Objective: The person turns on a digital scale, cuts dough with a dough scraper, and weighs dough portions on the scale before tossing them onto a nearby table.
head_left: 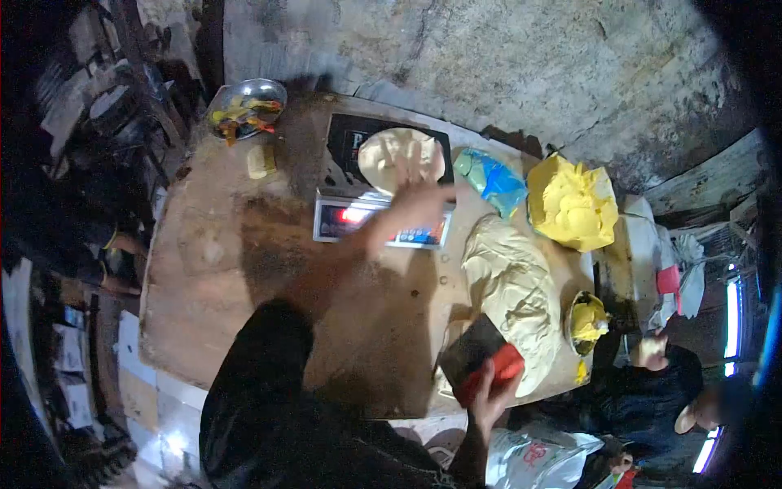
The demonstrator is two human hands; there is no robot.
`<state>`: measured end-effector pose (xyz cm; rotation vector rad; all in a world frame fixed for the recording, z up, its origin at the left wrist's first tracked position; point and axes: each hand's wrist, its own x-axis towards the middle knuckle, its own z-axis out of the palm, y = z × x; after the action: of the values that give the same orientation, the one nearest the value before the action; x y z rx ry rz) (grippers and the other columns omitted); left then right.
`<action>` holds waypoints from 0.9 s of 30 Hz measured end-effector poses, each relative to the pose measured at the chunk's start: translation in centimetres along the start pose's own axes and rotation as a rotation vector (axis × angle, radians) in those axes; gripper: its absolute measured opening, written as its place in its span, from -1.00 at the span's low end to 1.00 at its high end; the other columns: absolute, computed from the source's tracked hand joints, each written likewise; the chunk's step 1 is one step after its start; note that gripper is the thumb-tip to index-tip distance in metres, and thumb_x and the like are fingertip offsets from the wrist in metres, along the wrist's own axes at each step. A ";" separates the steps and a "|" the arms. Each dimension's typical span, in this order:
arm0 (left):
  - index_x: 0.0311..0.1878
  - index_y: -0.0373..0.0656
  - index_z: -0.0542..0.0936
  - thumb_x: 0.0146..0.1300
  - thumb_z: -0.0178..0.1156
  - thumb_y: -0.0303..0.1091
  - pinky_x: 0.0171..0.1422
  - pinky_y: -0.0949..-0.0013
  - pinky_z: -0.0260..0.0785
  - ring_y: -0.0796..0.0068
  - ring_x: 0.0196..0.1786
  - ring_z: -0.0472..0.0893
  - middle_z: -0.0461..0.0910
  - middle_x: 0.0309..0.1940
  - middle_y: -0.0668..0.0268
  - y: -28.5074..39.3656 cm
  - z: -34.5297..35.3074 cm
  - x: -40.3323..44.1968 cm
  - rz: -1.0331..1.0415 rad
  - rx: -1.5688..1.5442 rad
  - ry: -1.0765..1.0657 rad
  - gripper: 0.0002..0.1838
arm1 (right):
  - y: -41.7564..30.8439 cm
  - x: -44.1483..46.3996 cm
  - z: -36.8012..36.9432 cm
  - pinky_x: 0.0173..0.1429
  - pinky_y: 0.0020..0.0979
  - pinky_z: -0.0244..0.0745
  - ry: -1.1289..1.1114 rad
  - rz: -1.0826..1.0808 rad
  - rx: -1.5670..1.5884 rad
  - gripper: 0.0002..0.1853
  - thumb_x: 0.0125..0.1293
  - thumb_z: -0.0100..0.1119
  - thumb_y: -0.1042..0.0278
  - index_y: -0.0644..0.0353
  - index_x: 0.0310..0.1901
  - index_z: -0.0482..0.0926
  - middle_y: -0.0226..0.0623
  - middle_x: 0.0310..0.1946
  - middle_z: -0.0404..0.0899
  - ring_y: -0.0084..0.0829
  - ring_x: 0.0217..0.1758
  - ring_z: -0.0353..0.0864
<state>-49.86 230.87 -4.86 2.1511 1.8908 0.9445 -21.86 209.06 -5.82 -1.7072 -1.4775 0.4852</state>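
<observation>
- pale round dough piece (379, 161) sits on black-topped scale (340, 171); red digits unreadable
- left hand (417, 198) open, fingers spread over it, blurred; contact unclear
- right hand (487, 401) closed on red-handled dark flat blade (474, 346)
- one piece separate; large pale dough mass (517, 281) remains undivided, partly hidden by blade

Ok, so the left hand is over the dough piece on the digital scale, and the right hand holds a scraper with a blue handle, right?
Not quite: the handle of the scraper is red, not blue, as the head view shows. The right hand does hold it, and the left hand is over the dough piece on the digital scale.
</observation>
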 end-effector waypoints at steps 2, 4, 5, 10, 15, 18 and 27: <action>0.14 0.35 0.40 0.01 0.18 -0.36 0.31 -0.30 -0.51 -0.01 0.42 -0.30 -0.18 0.37 -0.01 6.5 -2.2 -5.7 0.137 -0.157 0.108 -0.44 | 0.8 -1.9 -1.4 0.26 -0.37 0.11 0.209 0.101 0.253 -0.32 0.20 0.15 0.39 0.38 0.26 0.02 -0.08 0.16 0.22 -0.32 0.16 0.24; 0.15 0.30 0.40 0.03 0.20 -0.28 0.35 -0.23 -0.42 -0.20 0.37 -0.14 -0.12 0.35 -0.04 9.3 2.4 -12.3 0.088 -0.406 0.062 -0.46 | 0.7 -2.9 -3.7 0.26 -0.36 0.12 0.295 0.124 0.177 -0.29 0.19 0.17 0.36 0.37 0.27 0.00 -0.07 0.17 0.21 -0.31 0.16 0.25; 0.12 0.14 0.44 0.05 0.19 -0.30 0.35 -0.13 -0.18 -0.09 0.31 0.07 0.11 0.25 -0.08 10.2 7.6 -16.2 0.037 -0.563 0.042 -0.51 | 0.8 -3.3 -4.6 0.27 -0.37 0.11 0.304 0.142 0.278 -0.28 0.19 0.18 0.33 0.36 0.28 0.01 -0.06 0.20 0.18 -0.31 0.18 0.23; 0.02 -0.30 0.39 0.11 0.13 -0.24 -0.01 0.02 0.29 0.01 -0.03 0.39 0.35 -0.03 -0.06 14.5 24.2 -31.1 -0.202 -0.667 -0.166 -0.55 | 5.4 -5.6 -9.1 0.28 -0.35 0.10 0.303 0.122 0.265 -0.30 0.21 0.16 0.31 0.34 0.28 0.02 -0.06 0.22 0.16 -0.28 0.22 0.21; -0.08 -0.26 0.46 0.30 -0.23 -0.23 -0.06 0.05 0.33 0.04 -0.28 0.50 0.52 -0.29 0.04 19.2 24.0 -32.5 0.034 0.124 0.084 -0.64 | 9.4 -9.5 -13.6 0.27 -0.29 0.14 0.225 0.150 0.147 -0.27 0.15 0.21 0.37 0.43 0.25 0.02 0.04 0.19 0.18 -0.22 0.22 0.22; -0.08 -0.35 0.45 0.19 -0.10 -0.39 -0.05 0.13 0.33 -0.01 -0.18 0.47 0.45 -0.19 -0.05 18.5 23.6 -31.9 -0.354 -0.583 -0.082 -0.71 | 12.1 -10.7 -13.9 0.26 -0.33 0.12 0.088 0.162 0.284 -0.30 0.18 0.19 0.32 0.43 0.24 0.05 0.02 0.18 0.19 -0.29 0.21 0.23; 0.01 -0.28 0.44 0.21 0.00 -0.27 -0.07 0.25 0.34 0.28 -0.16 0.52 0.53 -0.17 0.04 13.1 14.8 -36.6 -0.708 -0.703 -0.354 -0.64 | 9.6 -2.9 2.1 -0.31 -0.09 0.43 -0.716 -0.021 -0.553 -0.57 0.24 -0.06 0.29 0.09 0.15 0.22 0.11 -0.42 0.53 0.10 -0.33 0.54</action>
<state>-31.74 198.61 -23.79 1.0499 1.6051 0.8164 -18.01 207.16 -15.10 -2.0454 -2.3016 0.7819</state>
